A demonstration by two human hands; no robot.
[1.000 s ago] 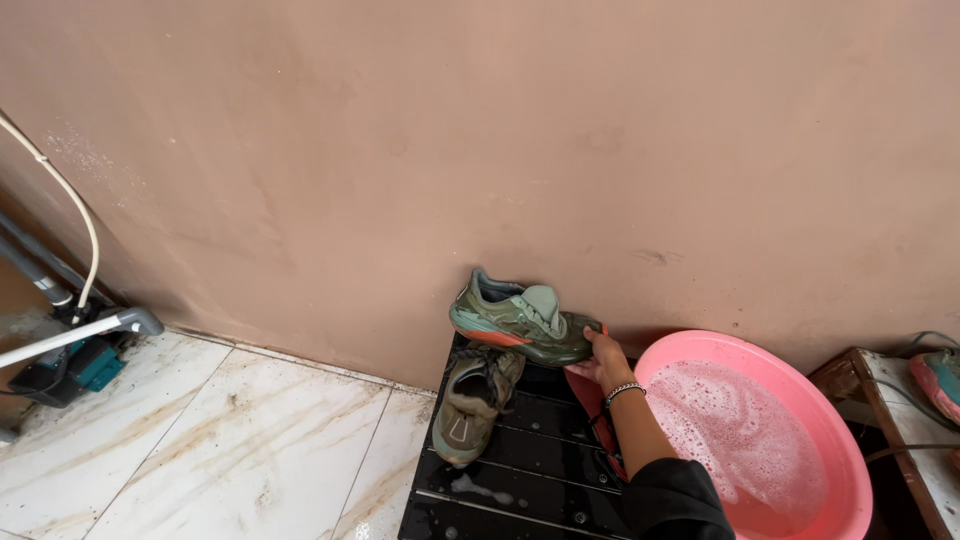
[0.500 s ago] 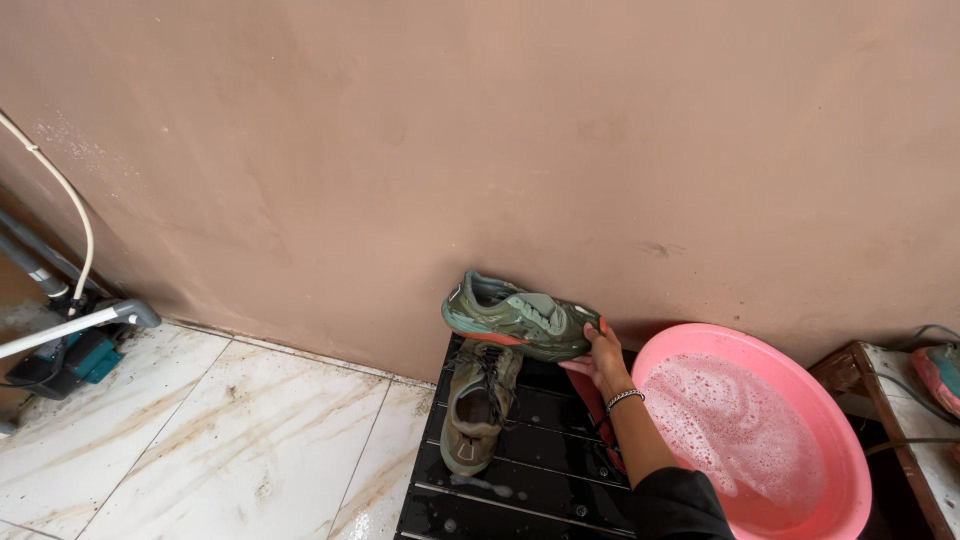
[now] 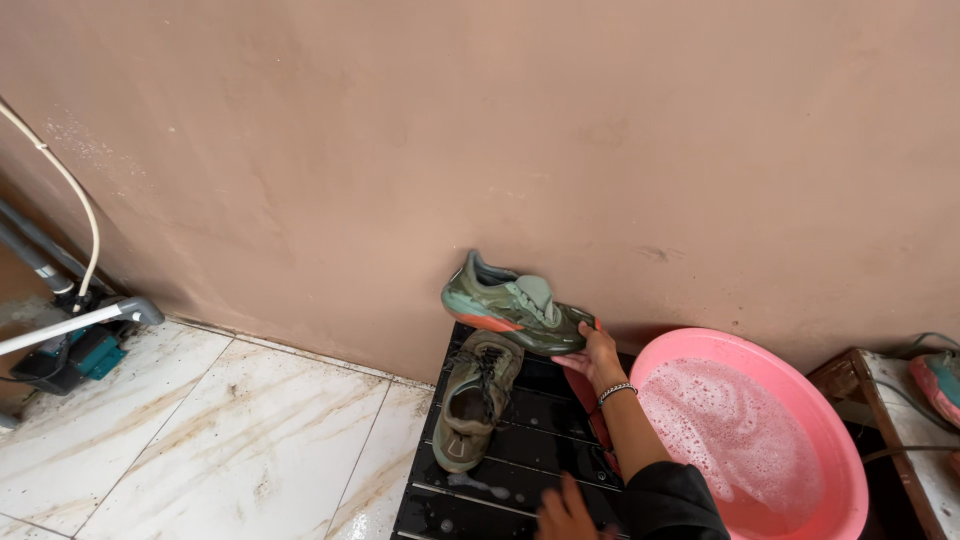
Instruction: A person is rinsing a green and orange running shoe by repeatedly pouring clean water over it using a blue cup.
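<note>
Head view, looking down at a floor corner against a wall. Nearest, at the bottom edge, the left hand (image 3: pixel 566 508) shows only partly, over the black slatted mat (image 3: pixel 520 460); only its back and knuckles show, cannot tell whether its fingers are apart or together, and nothing visible in it. Dark sleeve (image 3: pixel 672 505) next to it at the bottom edge belongs to the right arm. That arm reaches up and away from the camera, a beaded bracelet (image 3: pixel 617 392) on the wrist. Right hand (image 3: pixel 595 357) is clamped on the toe end of a green shoe with orange sole (image 3: pixel 512 303), fingers wrapped under it. The shoe is lifted off the mat, lying roughly level with heel toward the left, held just in front of the wall (image 3: pixel 480 150). Directly below it a second shoe (image 3: pixel 474 398), olive green, rests on the mat with opening up, toe toward the camera, laces loose. Some suds lie on the mat near that shoe's toe. Just right of the arm sits a pink basin (image 3: pixel 835 440) with soapy, foamy water, its rim close to the forearm. Far right, a wooden stand (image 3: pixel 880 400) with another colourful shoe (image 3: pixel 938 382) cut off by the frame. Left side is white marbled floor tile (image 3: pixel 200 430), with a grey pipe (image 3: pixel 75 325) and a teal device (image 3: pixel 75 358) at the far left near the wall.
</note>
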